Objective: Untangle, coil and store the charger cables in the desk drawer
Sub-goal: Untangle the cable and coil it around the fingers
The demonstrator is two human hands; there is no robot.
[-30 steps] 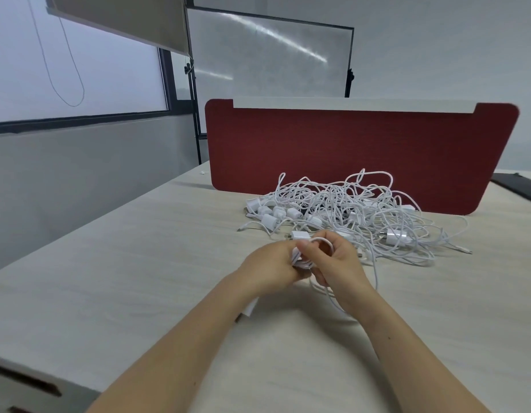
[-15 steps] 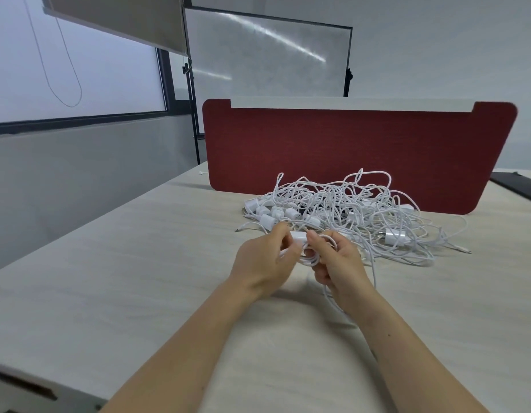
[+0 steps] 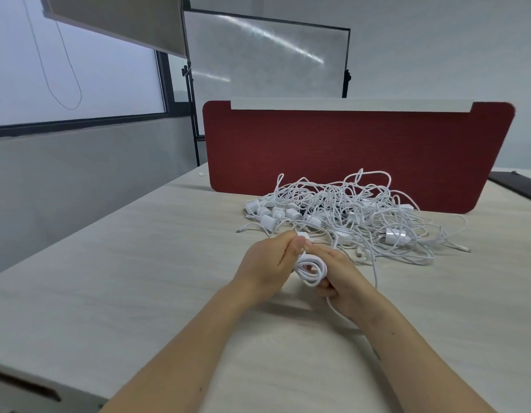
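White cable coil (image 3: 312, 271) sits between your hands just above the wooden desk (image 3: 139, 278). Your left hand (image 3: 267, 263) pinches its top, I think right by the plug end (image 3: 303, 234), it's half hidden. Your right hand (image 3: 344, 278) has fingers curled through the loops. One loose tail (image 3: 376, 272) trails past your right wrist toward the tangled pile (image 3: 362, 216) in front of the red divider (image 3: 347, 150)

On the desk (image 3: 133, 281), the cable heap (image 3: 350, 214) lies before the divider (image 3: 347, 150) and behind the coil (image 3: 311, 272).
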